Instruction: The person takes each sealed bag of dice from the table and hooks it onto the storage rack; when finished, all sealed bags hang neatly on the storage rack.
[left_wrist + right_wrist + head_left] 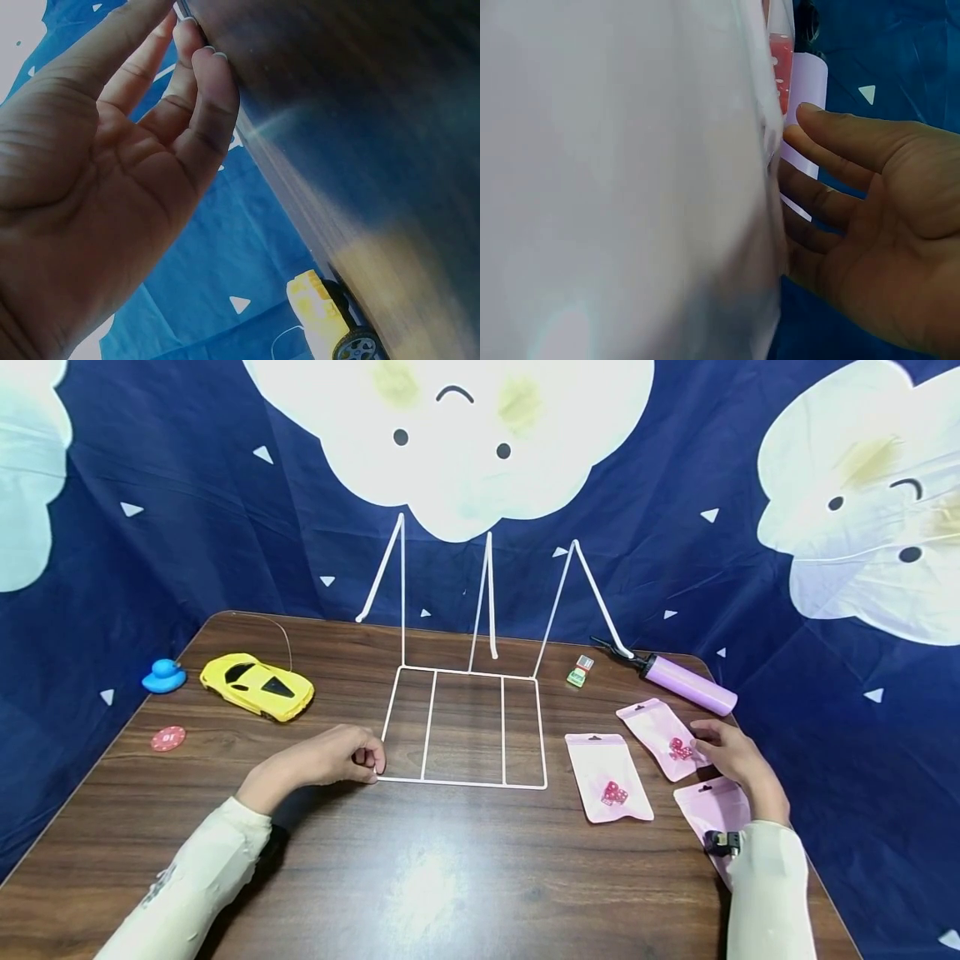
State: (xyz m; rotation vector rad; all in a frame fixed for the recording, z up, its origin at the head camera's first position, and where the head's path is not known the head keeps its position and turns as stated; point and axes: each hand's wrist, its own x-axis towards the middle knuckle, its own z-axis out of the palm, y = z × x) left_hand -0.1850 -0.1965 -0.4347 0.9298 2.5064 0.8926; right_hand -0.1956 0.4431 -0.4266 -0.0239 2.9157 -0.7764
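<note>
A white wire frame [461, 783] lies on the table with three bent legs rising at its back. My left hand [330, 756] pinches its near left corner between thumb and fingers. On the right, my right hand [738, 764] hovers at the right edge of a pink zip bag [648, 727] holding red dice [680, 748]; its fingers are relaxed and slightly bent. Below that hand a second pink bag [712, 802] is partly hidden by the wrist. A third pink bag [596, 760], also with red dice [614, 792], lies to the left of these two.
Along the left side are a yellow toy car [258, 685], a blue rubber duck [163, 677] and a red poker chip [168, 738]. At the back right lie a purple hand pump [690, 683] and a small green-and-white item [580, 672]. A blue cloth [187, 527] hangs behind the table.
</note>
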